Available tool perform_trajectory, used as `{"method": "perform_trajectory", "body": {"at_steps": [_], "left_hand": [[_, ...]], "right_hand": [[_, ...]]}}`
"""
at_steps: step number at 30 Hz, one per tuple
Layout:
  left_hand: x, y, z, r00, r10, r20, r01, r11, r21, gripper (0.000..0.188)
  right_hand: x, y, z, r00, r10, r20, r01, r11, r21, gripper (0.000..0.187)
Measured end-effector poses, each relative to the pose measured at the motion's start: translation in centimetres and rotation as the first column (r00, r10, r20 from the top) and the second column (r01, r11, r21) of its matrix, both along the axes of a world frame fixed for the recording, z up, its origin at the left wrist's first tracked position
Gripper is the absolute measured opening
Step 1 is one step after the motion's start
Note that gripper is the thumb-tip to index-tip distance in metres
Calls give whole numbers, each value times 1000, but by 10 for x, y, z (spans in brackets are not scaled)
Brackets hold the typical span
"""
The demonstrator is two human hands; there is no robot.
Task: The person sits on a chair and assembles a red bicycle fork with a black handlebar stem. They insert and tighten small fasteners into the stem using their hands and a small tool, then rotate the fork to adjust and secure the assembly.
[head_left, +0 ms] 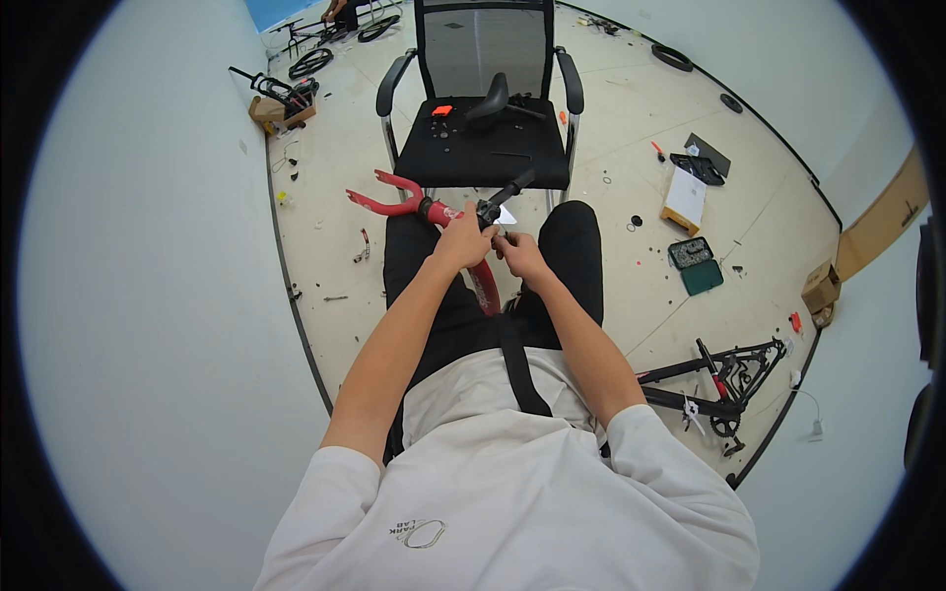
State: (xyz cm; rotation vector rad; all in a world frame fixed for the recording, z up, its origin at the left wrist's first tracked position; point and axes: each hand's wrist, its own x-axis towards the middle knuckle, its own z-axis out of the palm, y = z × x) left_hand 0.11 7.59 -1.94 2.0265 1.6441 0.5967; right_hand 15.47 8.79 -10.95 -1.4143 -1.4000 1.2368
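A red bicycle frame (pixel 485 289) lies across my lap, its lower tube running between my thighs. Its red fork (pixel 394 200) points to the left, with the prongs past my left knee. My left hand (pixel 463 242) is closed around the head of the frame, beside a black stem (pixel 487 211). From that stem a black tube (pixel 517 184) sticks out up and to the right. Close to the stem's near side, my right hand (pixel 520 256) has its fingers pinched together. What lies between those fingertips is too small to tell.
Ahead stands a black office chair (pixel 483 148) with a saddle (pixel 490 100) and small parts on its seat. On the floor at right are an opened green case (pixel 700 276), a white box (pixel 684 200) and a black bike frame (pixel 724 384). A cardboard box (pixel 286 110) sits far left.
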Motion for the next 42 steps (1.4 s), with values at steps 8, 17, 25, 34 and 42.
{"method": "perform_trajectory", "body": {"at_steps": [8, 17, 25, 34, 42], "left_hand": [[-3, 1, -4, 999, 39, 18, -39, 999, -34, 52], [-1, 1, -3, 1000, 24, 19, -23, 1000, -21, 55], [0, 2, -2, 1000, 18, -9, -18, 999, -30, 54], [-1, 1, 3, 999, 7, -45, -8, 999, -39, 53], [-10, 2, 5, 983, 56, -173, -52, 998, 31, 57]], "right_hand": [[-3, -15, 17, 991, -78, -107, 57, 980, -190, 33], [-9, -13, 2, 977, -154, 144, 78, 899, 432, 25], [-11, -6, 6, 985, -151, 78, 141, 983, 121, 35], [-13, -9, -2, 983, -106, 147, 70, 971, 230, 37], [-26, -14, 2, 977, -149, 152, 101, 954, 283, 33]]}}
